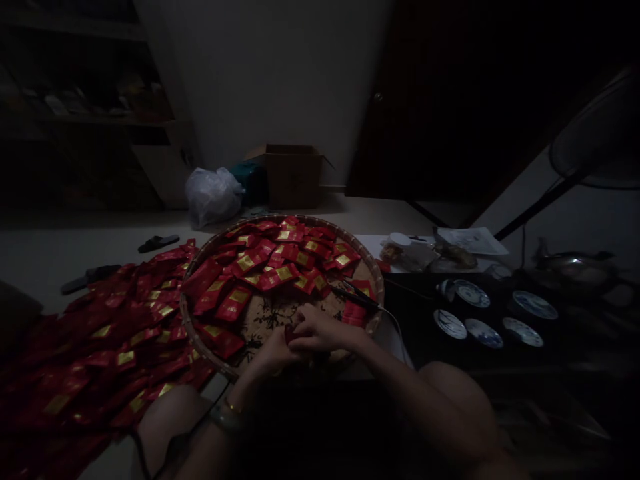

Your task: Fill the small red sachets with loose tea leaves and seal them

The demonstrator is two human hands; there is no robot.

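Over the near part of a round woven tray (186, 313), my left hand (275, 352) and my right hand (320, 331) meet with fingers closed. Between them shows a bit of a small red packet (289, 334), mostly covered by the fingers. Many red packets (234, 303) with gold labels are heaped in the tray's far and left parts. Dark loose shreds (273, 313) lie scattered on the tray floor by my hands. To the right of my right hand, a long dark tool (356, 295) rests among packets, with a pale cable near its end.
A large pile of red packets (125, 360) covers the floor at left. Blue-and-white dishes (471, 293) stand on a dark table (415, 300) at right, near a lidded jar (400, 243). Behind the tray are a plastic bag (213, 193) and an open cardboard box (294, 179).
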